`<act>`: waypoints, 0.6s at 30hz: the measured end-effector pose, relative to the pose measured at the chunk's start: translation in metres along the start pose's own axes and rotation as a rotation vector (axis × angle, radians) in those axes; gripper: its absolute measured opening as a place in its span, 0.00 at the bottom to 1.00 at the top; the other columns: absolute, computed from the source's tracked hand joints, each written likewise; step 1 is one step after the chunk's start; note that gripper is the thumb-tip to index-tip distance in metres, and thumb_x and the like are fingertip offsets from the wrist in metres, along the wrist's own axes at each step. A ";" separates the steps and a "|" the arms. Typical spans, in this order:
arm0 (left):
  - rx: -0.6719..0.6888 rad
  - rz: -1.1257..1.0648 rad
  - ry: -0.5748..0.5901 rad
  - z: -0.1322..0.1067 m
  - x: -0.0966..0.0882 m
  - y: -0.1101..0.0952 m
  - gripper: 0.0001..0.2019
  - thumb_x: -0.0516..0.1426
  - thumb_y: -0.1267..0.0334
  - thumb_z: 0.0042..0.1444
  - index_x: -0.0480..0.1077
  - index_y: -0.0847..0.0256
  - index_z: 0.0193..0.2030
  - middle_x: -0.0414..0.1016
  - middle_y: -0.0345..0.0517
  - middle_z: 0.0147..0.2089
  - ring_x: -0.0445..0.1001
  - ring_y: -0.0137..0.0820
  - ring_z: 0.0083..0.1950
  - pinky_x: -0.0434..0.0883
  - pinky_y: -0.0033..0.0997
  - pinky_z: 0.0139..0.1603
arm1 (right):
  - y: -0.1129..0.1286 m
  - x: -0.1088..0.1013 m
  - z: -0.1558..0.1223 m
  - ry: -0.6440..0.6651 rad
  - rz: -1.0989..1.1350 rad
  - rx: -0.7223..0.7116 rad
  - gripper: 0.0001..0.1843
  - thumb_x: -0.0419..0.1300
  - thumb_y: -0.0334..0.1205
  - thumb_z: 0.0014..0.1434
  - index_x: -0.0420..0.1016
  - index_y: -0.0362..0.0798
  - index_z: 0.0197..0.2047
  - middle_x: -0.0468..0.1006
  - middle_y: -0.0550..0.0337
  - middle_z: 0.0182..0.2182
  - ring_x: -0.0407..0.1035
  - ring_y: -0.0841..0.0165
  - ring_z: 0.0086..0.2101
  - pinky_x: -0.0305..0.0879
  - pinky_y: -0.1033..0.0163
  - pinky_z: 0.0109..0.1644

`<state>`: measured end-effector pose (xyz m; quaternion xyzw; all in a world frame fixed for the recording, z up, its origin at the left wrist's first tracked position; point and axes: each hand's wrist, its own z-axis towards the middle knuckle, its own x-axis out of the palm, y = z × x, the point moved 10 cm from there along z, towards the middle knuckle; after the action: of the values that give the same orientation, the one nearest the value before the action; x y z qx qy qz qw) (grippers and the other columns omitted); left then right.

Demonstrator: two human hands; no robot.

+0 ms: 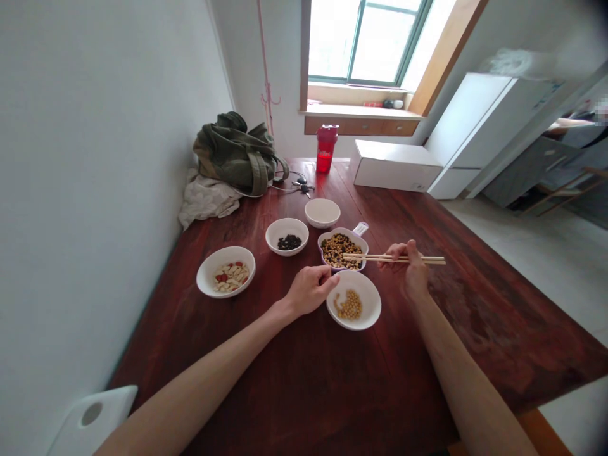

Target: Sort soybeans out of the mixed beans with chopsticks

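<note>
My right hand (408, 263) is closed round a pair of chopsticks (373, 257). Their tips reach over a purple-rimmed dish (363, 244) full of mixed yellow and black beans (341, 248). My left hand (311, 288) has its fingers curled, with the thumb over the rim of a white bowl (365, 311) that holds yellow soybeans (351, 305). Its fingertips are partly hidden beside the purple-rimmed dish. Further left stand a white bowl (275, 235) of black beans (289, 242) and a white bowl (209, 269) of pale pieces with a few red ones.
Behind the dish stands another white bowl (323, 221). Keys (303, 184), a green bag (237, 152), a red shaker bottle (325, 149) and a white box (394, 166) line the far side of the dark red table (304, 380). A wall runs along the left.
</note>
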<state>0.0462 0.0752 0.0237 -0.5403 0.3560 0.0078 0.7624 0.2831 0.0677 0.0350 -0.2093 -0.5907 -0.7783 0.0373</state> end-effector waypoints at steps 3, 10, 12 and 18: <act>0.009 -0.005 0.000 0.000 0.000 -0.001 0.21 0.53 0.51 0.66 0.57 0.61 0.25 0.58 0.35 0.23 0.56 0.24 0.27 0.51 0.26 0.29 | 0.005 0.004 -0.001 0.054 0.058 0.036 0.30 0.58 0.62 0.64 0.70 0.49 0.20 0.68 0.61 0.21 0.76 0.65 0.25 0.75 0.61 0.26; 0.008 -0.023 0.003 0.001 0.000 0.001 0.22 0.53 0.51 0.65 0.56 0.61 0.24 0.57 0.35 0.23 0.55 0.24 0.26 0.51 0.26 0.29 | 0.014 0.009 -0.005 0.113 -0.025 0.085 0.34 0.52 0.68 0.64 0.64 0.51 0.18 0.60 0.62 0.19 0.69 0.67 0.20 0.65 0.63 0.17; 0.009 -0.030 0.004 0.001 0.000 0.000 0.22 0.53 0.51 0.65 0.56 0.61 0.24 0.57 0.35 0.23 0.55 0.24 0.26 0.50 0.26 0.29 | 0.014 0.009 -0.004 0.109 -0.030 0.087 0.34 0.53 0.68 0.63 0.64 0.51 0.18 0.60 0.62 0.19 0.69 0.67 0.20 0.65 0.63 0.16; 0.004 -0.032 0.005 0.001 0.000 0.000 0.21 0.54 0.52 0.65 0.57 0.62 0.24 0.57 0.35 0.23 0.55 0.24 0.26 0.50 0.27 0.29 | 0.006 -0.004 0.001 -0.048 -0.026 0.006 0.32 0.55 0.67 0.64 0.70 0.50 0.20 0.68 0.61 0.19 0.76 0.64 0.24 0.74 0.61 0.25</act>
<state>0.0468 0.0758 0.0238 -0.5444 0.3492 -0.0066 0.7627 0.2895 0.0663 0.0394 -0.2199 -0.5966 -0.7717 0.0138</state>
